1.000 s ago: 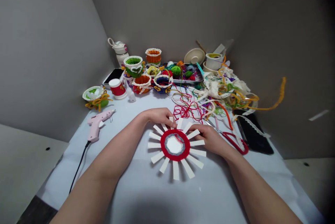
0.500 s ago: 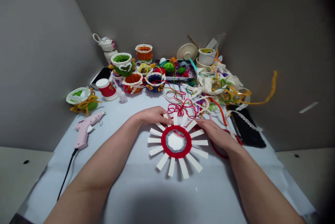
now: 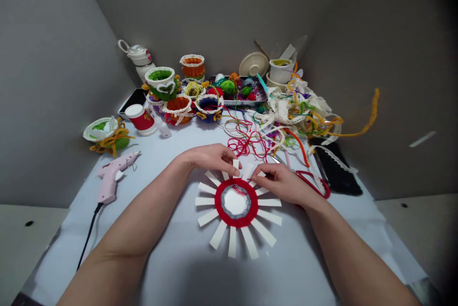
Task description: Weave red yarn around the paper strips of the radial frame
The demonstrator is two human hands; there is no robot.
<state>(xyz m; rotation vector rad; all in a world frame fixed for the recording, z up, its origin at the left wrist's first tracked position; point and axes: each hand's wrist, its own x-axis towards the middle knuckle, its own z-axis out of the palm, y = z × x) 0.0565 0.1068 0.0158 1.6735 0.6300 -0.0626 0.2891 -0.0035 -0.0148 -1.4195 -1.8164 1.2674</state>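
Observation:
A white paper disc cut into spokes (image 3: 232, 241) is before me, with a ring of red yarn (image 3: 219, 206) woven round its middle and a grey inner ring. My left hand (image 3: 214, 157) grips its far edge, thumb and fingers closed around a paper strip. On the upper right side, my right hand (image 3: 281, 183) pinches the red yarn between thumb and forefinger, close to the woven ring. Loose red yarn (image 3: 243, 146) lies tangled just behind the disc. Red-handled scissors (image 3: 325, 189) rest beyond my right hand, partly covered by it.
A pink glue gun (image 3: 113, 177) lies at left, its cable running toward me. Yarn-covered pots (image 3: 161, 84), a red and white paper cup (image 3: 141, 120) and a tray of yarn balls (image 3: 246, 102) stand behind. A lace and yarn heap (image 3: 304, 110) and black phone-like slab (image 3: 339, 177) are right.
The spoked disc has shifted slightly down and left in view. My right hand has come forward over the spokes to pinch the yarn, and more of the scissors shows.

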